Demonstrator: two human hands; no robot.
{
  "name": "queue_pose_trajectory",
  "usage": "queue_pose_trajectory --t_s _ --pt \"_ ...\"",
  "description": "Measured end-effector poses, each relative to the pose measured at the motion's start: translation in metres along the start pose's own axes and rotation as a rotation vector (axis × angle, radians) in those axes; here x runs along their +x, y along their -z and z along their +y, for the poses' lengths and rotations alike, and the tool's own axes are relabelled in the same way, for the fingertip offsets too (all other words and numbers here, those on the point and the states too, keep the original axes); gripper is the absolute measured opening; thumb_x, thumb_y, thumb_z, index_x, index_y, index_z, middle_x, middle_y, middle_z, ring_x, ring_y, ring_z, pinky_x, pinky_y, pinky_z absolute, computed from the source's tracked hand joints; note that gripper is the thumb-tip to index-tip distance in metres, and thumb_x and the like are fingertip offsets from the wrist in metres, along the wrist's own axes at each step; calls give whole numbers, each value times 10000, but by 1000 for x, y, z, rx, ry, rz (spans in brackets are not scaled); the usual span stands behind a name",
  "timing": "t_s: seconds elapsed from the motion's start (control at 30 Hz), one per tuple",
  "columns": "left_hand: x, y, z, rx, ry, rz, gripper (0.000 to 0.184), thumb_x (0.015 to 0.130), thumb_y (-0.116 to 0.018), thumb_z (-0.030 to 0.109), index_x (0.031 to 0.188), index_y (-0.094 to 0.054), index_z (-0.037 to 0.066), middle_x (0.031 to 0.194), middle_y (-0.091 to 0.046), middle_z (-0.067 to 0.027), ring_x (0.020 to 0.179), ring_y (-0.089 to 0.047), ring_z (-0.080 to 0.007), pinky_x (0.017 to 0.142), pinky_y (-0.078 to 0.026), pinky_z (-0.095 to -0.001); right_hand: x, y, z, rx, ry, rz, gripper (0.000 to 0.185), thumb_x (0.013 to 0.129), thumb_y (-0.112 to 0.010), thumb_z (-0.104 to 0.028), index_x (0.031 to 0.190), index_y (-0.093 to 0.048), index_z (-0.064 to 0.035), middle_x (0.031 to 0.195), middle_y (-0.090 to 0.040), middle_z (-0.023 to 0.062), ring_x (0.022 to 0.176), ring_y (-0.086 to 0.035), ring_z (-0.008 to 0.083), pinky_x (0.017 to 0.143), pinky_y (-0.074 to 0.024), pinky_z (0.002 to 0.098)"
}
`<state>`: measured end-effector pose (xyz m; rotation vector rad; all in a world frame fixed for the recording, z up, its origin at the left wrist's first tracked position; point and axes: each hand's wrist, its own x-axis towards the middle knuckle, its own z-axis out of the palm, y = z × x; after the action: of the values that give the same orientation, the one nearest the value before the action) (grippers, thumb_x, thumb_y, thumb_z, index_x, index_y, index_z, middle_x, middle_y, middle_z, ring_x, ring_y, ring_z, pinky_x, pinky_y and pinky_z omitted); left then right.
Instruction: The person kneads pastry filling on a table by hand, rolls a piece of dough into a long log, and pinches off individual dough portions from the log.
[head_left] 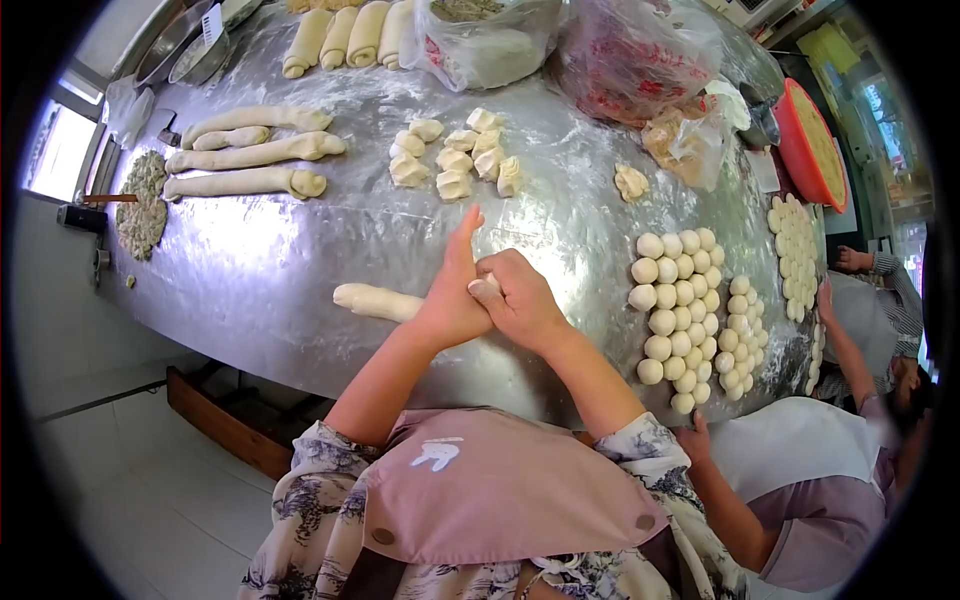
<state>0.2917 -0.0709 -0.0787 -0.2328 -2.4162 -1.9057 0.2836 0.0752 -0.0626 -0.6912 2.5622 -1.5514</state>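
My left hand (455, 295) is held edge-on over the metal table, its fingers stretched out away from me. My right hand (522, 300) is closed against the left palm, fingers curled. A small pale piece of dough (490, 281) shows between its thumb and fingers; most of it is hidden. A thick dough rope (375, 301) lies on the table, its right end out of sight behind my left hand and wrist. Beyond my hands sit several torn dough lumps (455, 160). To the right stand rows of smooth dough balls (680, 300).
Long dough rolls (255, 153) lie at the left beside a grainy mound (143, 205). Plastic bags (625, 55) and thick folded dough rolls (350, 38) sit at the back. A red basin (808, 145) stands far right. Another person's hand (695, 437) is near the dough balls.
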Motion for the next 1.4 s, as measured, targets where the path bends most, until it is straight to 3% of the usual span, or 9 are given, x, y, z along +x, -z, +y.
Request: queue_pose_trajectory --t_s 0.1,0.2,0.4,0.6,0.73,0.97,1.1,1.3,1.4 --pt "-3 18 2 232 -125 -252 768 774 -731 85 1469 -404 84 1355 -562 -203 1268 -530 -389 1024 -460 -442 -1 0 -3 -15 5 84 199 955 -652 -228 1024 -614 -45 939 -611 125 849 -616 310 762 -511 378" --pt "-4 19 14 225 281 -313 488 801 -713 127 1265 -580 54 1115 -676 -211 1087 -636 -399 904 -512 -434 2 -1 -10 -33 17 181 234 924 -700 -247 994 -607 -43 921 -600 139 809 -621 334 713 -525 402" --pt "-3 19 24 94 168 -241 224 833 -692 104 1037 -650 19 894 -704 -187 823 -695 -308 743 -531 -385 9 -7 -22 -162 115 288 238 877 -745 -239 945 -607 -57 866 -592 130 716 -614 328 618 -513 410" --pt "1 21 23 133 216 -223 172 852 -724 197 928 -673 50 835 -682 -188 794 -660 -402 713 -522 -446 35 -7 13 -290 47 399 225 853 -747 -213 885 -589 -55 827 -595 129 747 -615 341 648 -513 423" --pt "-5 18 49 132 103 -340 214 863 -788 231 899 -692 44 817 -691 -133 739 -651 -275 710 -517 -385 73 35 56 -495 -271 391 253 911 -711 -253 1006 -625 -35 951 -626 148 876 -647 313 765 -521 414" --pt "5 14 33 240 222 -233 1004 768 -839 221 1537 -201 128 1319 -522 -245 1160 -570 -413 980 -475 -448 63 35 36 28 -133 275 428 1010 -567 -205 1388 -489 -21 1408 -504 188 1261 -540 294 1055 -434 391" --pt "2 7 2 204 -8 -92 1151 751 -801 116 1591 -14 120 1492 -351 -261 1308 -467 -437 1082 -429 -466 15 10 -3 -60 118 -62 392 917 -660 -195 1263 -557 -43 1142 -580 169 1051 -579 321 958 -463 402" --pt "-4 18 1 233 -182 -212 786 768 -732 63 1468 -374 70 1340 -541 -216 1239 -543 -396 1005 -481 -441 2 3 -7 -47 79 86 182 927 -691 -190 1000 -608 -46 939 -616 135 844 -630 338 733 -525 400" --pt "-6 22 18 176 213 -297 501 782 -719 68 1254 -553 35 1105 -664 -211 1077 -644 -375 900 -518 -445 5 1 -14 -65 40 174 171 910 -708 -169 985 -611 -50 908 -600 137 808 -622 325 699 -517 402"
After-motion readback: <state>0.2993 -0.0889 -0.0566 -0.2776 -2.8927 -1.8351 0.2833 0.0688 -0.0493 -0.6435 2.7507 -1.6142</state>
